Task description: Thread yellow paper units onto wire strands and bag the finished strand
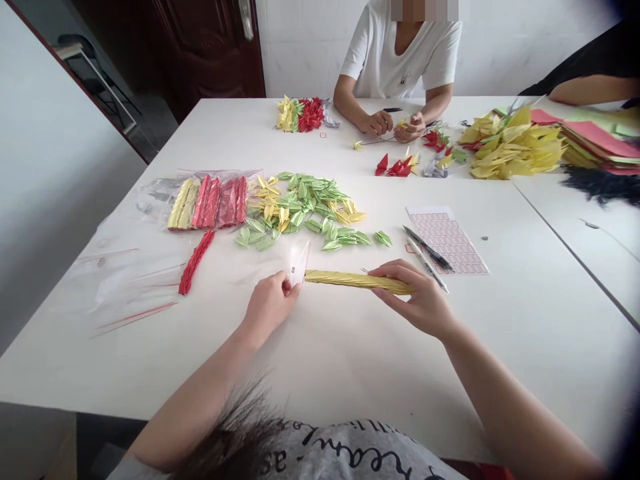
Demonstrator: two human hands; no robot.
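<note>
My left hand [271, 303] is closed on the edge of a see-through plastic zip bag [297, 262] with a red seal line. A long yellow bundle of stacked folded paper [340, 280] lies level in my right hand [419, 298], gripped between thumb and fingers. The bundle's left end meets the bag's mouth; whether it is inside I cannot tell. Just beyond the hands spread loose green folded paper pieces [305, 200] and yellow ones [270, 207]. A single red folded-paper bundle [196, 262] rests to the left of my left hand.
Bagged yellow and red bundles [207, 203] lie at the left, near flat plastic bags [135, 280]. A label sheet [450, 240], a black pen [427, 248] and a white pen [427, 267] are at the right. Across the table [325, 373] a person [400, 60] handles small folded pieces.
</note>
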